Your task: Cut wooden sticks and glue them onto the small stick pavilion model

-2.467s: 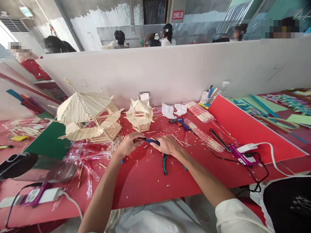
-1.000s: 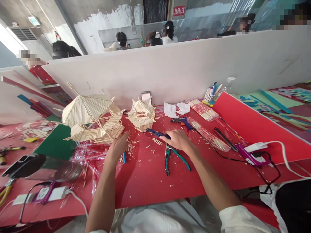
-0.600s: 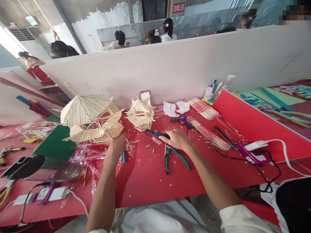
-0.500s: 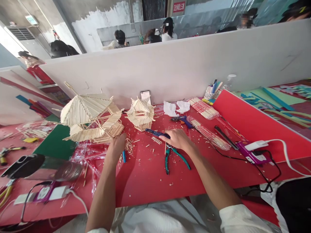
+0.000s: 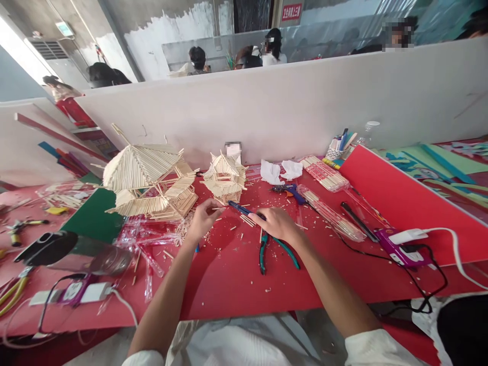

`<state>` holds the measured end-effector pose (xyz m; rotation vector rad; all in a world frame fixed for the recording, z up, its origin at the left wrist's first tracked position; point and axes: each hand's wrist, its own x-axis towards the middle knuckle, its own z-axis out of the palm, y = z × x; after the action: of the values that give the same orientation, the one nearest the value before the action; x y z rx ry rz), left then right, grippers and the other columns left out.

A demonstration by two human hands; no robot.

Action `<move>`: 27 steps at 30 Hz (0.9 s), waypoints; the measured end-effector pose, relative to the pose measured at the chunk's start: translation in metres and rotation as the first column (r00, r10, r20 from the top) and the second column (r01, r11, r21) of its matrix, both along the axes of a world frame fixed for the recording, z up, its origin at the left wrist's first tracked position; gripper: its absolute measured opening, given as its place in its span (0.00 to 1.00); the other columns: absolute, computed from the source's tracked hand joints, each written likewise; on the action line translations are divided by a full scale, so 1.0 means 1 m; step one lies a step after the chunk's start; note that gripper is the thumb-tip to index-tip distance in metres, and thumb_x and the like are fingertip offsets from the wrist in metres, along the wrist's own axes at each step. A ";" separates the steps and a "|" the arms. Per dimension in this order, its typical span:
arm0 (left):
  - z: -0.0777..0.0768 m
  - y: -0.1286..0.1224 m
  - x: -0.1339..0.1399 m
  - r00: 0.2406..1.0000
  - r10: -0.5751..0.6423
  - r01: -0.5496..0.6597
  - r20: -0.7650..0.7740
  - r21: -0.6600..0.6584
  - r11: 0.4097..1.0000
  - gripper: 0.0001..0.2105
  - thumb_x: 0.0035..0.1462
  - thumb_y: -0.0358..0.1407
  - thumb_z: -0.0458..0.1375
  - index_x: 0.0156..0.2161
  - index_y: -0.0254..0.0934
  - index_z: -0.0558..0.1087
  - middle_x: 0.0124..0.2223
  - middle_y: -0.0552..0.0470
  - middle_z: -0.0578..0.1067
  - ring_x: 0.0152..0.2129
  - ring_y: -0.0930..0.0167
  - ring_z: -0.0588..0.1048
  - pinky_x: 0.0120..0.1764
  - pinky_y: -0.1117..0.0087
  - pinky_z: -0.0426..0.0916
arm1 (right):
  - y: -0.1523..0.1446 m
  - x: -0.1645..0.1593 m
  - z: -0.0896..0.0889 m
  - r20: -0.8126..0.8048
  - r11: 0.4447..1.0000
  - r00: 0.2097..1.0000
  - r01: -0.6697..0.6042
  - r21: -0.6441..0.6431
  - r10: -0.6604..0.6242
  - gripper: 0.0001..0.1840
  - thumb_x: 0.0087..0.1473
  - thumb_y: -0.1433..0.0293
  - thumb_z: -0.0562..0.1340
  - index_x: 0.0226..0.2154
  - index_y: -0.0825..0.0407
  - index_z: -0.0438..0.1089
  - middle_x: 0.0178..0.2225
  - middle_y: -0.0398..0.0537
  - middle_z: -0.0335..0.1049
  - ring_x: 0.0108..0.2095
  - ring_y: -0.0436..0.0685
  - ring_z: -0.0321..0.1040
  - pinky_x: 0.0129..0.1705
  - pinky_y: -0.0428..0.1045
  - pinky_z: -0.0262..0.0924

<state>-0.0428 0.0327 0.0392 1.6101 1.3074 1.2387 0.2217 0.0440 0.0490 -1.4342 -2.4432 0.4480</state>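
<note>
My left hand (image 5: 205, 219) is closed in a pinch, with a short thin wooden stick (image 5: 218, 208) at its fingertips. My right hand (image 5: 277, 222) grips a slim dark blue tool (image 5: 240, 207), its kind unclear, whose far end points left toward the left hand. Just beyond that end stands a small pavilion model (image 5: 224, 183) built of thin sticks. A larger stick pavilion (image 5: 143, 168) with a wide sloping roof stands farther left. Below the right hand lie green-handled pliers (image 5: 264, 253), partly covered by it. Several cut sticks (image 5: 247, 220) rest beside the blue tool.
Stick scraps litter the red table (image 5: 229, 284). A glue gun (image 5: 292, 192) and bagged sticks (image 5: 328, 211) lie right, near a purple power strip (image 5: 404, 249) with cords. A clear bottle (image 5: 99, 260) lies left. A white partition (image 5: 267, 112) closes the back.
My left hand has moved right and slightly away from me, from beside the large pavilion to near the tool's end. The right hand keeps its grip. The view has shifted slightly.
</note>
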 end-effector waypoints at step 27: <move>-0.021 -0.002 0.033 0.925 0.172 -0.140 0.340 -0.117 0.983 0.19 0.48 0.45 0.67 0.37 0.39 0.65 0.31 0.53 0.77 0.29 0.69 0.78 0.39 0.66 0.73 | -0.007 -0.016 -0.006 0.093 0.998 0.995 0.030 0.049 -0.034 0.36 0.68 0.46 0.43 0.31 0.52 0.74 0.28 0.53 0.77 0.29 0.58 0.72 0.29 0.49 0.45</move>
<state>-0.0096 0.0304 0.0183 1.1722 1.2595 1.4619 0.2058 0.0374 0.0435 -1.5051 -2.4819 0.3206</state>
